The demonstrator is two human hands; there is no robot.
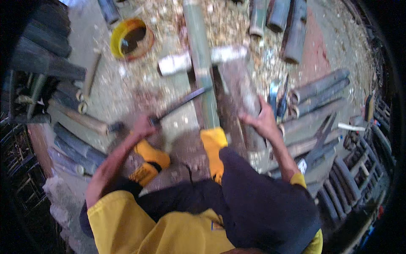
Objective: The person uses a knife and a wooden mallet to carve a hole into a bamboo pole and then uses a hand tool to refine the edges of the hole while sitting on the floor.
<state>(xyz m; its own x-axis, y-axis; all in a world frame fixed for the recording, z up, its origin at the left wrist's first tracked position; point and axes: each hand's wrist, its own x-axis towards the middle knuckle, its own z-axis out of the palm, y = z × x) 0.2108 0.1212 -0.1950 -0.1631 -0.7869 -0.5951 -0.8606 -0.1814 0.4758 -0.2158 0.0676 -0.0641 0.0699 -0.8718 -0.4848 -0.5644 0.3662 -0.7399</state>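
Observation:
A green bamboo pole (197,38) runs away from me, raised on a pale log (175,63) that lies crosswise beneath it. The pole's near end meets my right foot (214,146) in a yellow sock. In my closed left hand (145,126) is the handle of a long-bladed knife (182,103), and its tip end reaches the pole's upper surface. My right hand (263,122) grips a thick wooden club (242,86), blurred by motion, to the right of the pole. Part of the club's near end is hard to make out.
Wood chips (230,21) cover the floor ahead. A yellow ring-shaped container (124,40) lies far left. Bamboo lengths (321,86) are stacked on the right, with a handsaw (322,137) on them. More bamboo pieces (78,144) lie at left, and dark tools (282,99) beside the right hand.

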